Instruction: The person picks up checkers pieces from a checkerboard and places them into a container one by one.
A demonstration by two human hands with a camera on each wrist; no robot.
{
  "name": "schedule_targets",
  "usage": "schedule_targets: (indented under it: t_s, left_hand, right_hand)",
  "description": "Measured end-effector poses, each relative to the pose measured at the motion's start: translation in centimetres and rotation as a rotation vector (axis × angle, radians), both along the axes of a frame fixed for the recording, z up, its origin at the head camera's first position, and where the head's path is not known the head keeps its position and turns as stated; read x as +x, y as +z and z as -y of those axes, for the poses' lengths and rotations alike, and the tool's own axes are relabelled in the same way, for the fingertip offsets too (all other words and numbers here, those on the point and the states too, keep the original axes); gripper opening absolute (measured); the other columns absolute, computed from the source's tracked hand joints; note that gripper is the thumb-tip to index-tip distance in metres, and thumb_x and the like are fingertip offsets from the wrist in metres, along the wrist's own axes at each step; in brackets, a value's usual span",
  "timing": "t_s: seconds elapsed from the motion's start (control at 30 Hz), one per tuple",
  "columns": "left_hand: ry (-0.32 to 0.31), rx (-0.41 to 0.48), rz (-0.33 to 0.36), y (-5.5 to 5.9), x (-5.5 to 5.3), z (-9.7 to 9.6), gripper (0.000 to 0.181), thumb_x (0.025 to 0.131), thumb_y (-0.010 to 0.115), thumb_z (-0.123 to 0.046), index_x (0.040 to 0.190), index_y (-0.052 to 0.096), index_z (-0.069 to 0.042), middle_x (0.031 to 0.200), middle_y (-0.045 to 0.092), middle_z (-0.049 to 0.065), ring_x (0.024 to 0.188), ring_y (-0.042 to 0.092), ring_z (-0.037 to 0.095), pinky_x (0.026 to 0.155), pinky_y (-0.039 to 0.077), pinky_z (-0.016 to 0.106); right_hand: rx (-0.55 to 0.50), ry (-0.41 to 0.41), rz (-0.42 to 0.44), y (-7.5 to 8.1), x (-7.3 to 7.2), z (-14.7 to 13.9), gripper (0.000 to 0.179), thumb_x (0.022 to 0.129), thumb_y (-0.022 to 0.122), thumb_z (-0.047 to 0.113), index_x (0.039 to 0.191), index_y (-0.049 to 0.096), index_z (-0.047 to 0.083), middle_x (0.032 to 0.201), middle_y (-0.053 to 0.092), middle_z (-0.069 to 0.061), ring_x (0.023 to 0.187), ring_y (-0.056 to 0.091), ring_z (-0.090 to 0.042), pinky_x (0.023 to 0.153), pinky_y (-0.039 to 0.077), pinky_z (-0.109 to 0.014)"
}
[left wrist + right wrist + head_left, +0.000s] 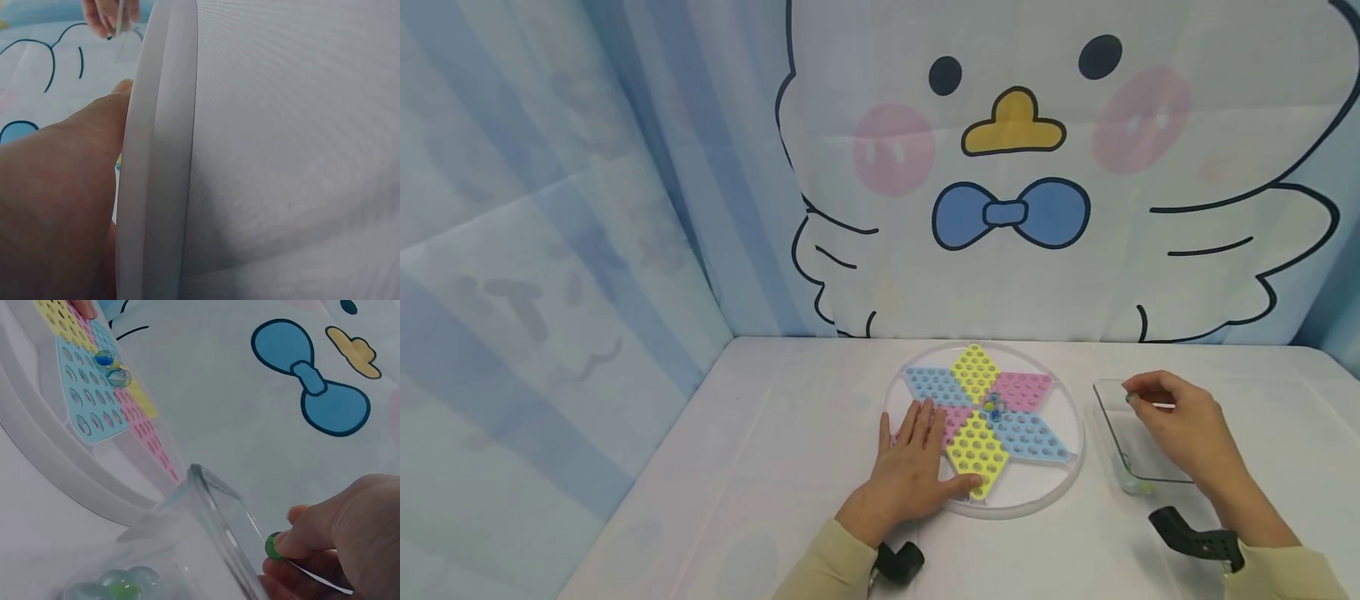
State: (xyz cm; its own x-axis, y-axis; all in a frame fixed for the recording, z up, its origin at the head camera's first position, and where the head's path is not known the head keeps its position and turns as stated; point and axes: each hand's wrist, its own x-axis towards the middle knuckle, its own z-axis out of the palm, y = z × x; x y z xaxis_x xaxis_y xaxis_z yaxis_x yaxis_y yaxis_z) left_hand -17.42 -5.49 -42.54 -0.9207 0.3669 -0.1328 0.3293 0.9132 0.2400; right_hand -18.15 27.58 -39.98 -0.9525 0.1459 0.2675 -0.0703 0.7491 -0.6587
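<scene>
A round white Chinese checkers board (1045,492) carries a six-pointed star of yellow, pink and blue sections full of holes. My left hand (910,471) rests on its left side with fingers spread, over part of the pink section. Several glass marbles (992,407) sit around the star's centre. To the board's right, my right hand (1183,425) is above a clear plastic box (1103,408). In the right wrist view, its thumb and fingers pinch a green marble (273,546) just beyond the box's rim. More marbles (119,586) lie at the box's bottom.
The pale table (790,442) extends left of the board. Behind it hangs a cloth (1015,292) printed with a cartoon bird in a blue bow tie. Another blue and white curtain (550,292) hangs at the left. Black wrist mounts (1195,537) sit at both sleeves.
</scene>
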Motion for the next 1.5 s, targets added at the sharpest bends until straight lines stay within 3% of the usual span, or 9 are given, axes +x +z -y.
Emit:
schedule_targets:
  t_s: [0.5, 1.07, 1.33, 1.5]
  left_hand:
    - [0.002, 0.002, -0.003, 0.1, 0.1, 0.0, 0.107, 0.085, 0.036, -0.084, 0.161, 0.008, -0.014, 0.169, -0.001, 0.006, 0.156, -0.005, 0.023, 0.122, -0.005, 0.060]
    - [-0.002, 0.003, -0.001, 0.2, 0.1, 0.0, 0.106, 0.086, 0.037, -0.083, 0.161, 0.008, -0.013, 0.169, -0.002, 0.006, 0.156, -0.006, 0.023, 0.121, -0.006, 0.061]
    - [0.000, 0.006, 0.002, 0.1, 0.0, 0.0, 0.106, 0.086, 0.037, -0.083, 0.161, 0.007, -0.014, 0.169, -0.003, 0.006, 0.156, -0.007, 0.023, 0.121, -0.006, 0.061]
    - [-0.005, 0.006, -0.003, 0.1, 0.1, 0.0, 0.106, 0.086, 0.037, -0.083, 0.161, 0.007, -0.014, 0.169, -0.002, 0.006, 0.156, -0.006, 0.023, 0.121, -0.005, 0.061]
  right_hand:
    - [0.047, 0.002, 0.118, -0.3, -0.3, -0.7, 0.024, 0.094, 0.057, 0.002, 0.116, 0.060, -0.004, 0.114, 0.062, -0.030, 0.101, 0.056, -0.042, 0.078, 0.051, -0.054]
    - [0.202, 0.129, 0.258, -0.8, -1.4, -1.0, 0.017, 0.087, 0.059, -0.002, 0.103, 0.064, -0.006, 0.097, 0.064, -0.027, 0.088, 0.058, -0.037, 0.078, 0.053, -0.054]
    - [0.186, 0.126, 0.236, -0.4, -1.2, -0.9, 0.020, 0.089, 0.059, 0.001, 0.107, 0.063, -0.007, 0.099, 0.064, -0.026, 0.090, 0.059, -0.037, 0.076, 0.053, -0.052]
    - [0.150, 0.111, 0.163, 0.0, -0.8, -0.5, 0.021, 0.092, 0.059, 0.006, 0.110, 0.062, -0.005, 0.104, 0.065, -0.026, 0.093, 0.059, -0.037, 0.074, 0.055, -0.049]
